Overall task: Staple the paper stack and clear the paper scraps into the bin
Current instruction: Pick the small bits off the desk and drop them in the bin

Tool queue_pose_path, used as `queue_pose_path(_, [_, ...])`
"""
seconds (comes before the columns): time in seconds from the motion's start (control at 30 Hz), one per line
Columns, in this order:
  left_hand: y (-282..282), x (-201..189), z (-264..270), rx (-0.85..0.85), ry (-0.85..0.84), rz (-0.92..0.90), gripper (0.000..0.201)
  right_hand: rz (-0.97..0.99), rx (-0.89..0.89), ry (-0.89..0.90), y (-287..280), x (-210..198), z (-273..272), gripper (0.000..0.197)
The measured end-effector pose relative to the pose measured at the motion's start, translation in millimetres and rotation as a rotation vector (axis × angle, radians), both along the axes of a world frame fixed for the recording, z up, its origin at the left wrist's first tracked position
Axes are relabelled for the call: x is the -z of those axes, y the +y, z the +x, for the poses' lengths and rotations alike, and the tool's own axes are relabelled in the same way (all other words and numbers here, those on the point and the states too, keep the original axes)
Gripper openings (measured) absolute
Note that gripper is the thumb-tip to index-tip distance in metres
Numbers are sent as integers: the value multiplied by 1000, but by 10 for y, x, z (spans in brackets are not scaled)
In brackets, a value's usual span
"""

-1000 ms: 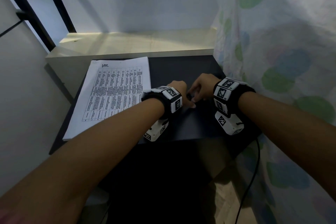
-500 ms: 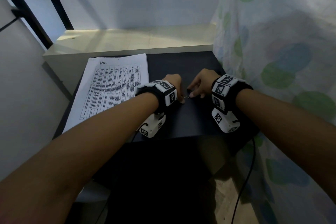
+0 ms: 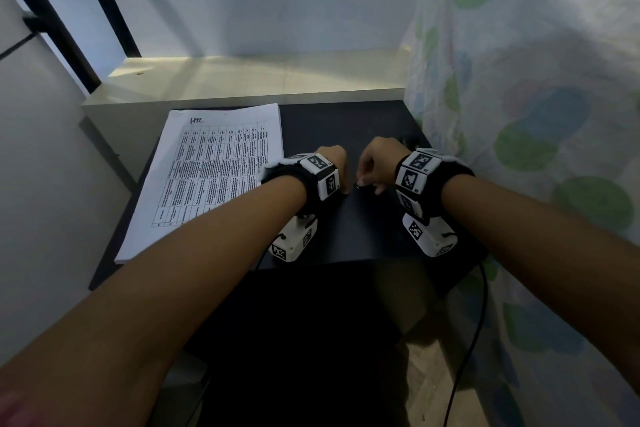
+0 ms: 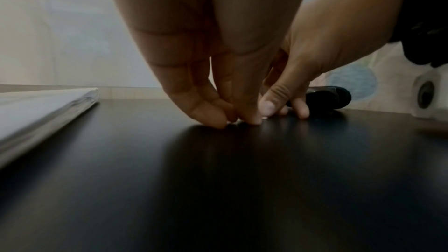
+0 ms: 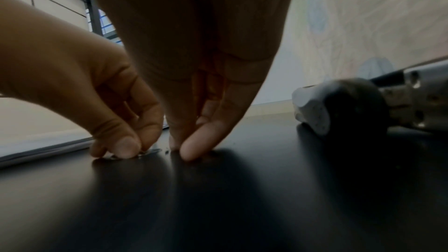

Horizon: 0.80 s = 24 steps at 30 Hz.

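1. Two hands at work on a dark tabletop [image 3: 363,229], fingertips down and nearly meeting mid-table.
2. Left of both hands: paper stack [image 3: 214,177], white, many sheets thick, lying flat, top page printed with a table of fine text too small to read, handwritten "Hm" or similar at the top margin.
3. Just right of the stack: left hand [image 3: 332,166], fingers curled, thumb and fingertips [image 5: 126,147] pinched together on the tabletop over a small shiny metal scrap [image 5: 150,151], apparently a strip of staples; cannot tell for sure.
4. Right beside it, almost touching: right hand [image 3: 381,163], fingers bunched and curled downward, tips [image 5: 191,150] pressed to the tabletop near tiny dark specks; whether anything sits pinched between them cannot be told.
5. Beyond and right of the right hand: black stapler [image 4: 327,97] with a metal body, lying on the tabletop, apart from both hands.
6. Far right: curtain [image 3: 536,114], pale with green and blue blotches.
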State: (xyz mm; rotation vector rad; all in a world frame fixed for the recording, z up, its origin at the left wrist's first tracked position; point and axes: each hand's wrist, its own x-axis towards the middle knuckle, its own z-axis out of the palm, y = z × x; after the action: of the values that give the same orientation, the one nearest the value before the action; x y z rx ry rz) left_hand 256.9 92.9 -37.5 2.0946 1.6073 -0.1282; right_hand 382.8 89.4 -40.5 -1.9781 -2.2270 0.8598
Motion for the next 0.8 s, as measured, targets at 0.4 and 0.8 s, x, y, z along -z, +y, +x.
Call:
queue_pose_path(0.4, [-53, 14, 14, 17, 31, 51, 38, 71, 19, -143, -20, -14, -14, 16])
queue_pose_path(0.8, [-16, -42, 49, 67, -23, 45, 27, 125, 20, -130, -57, -84, -53, 19])
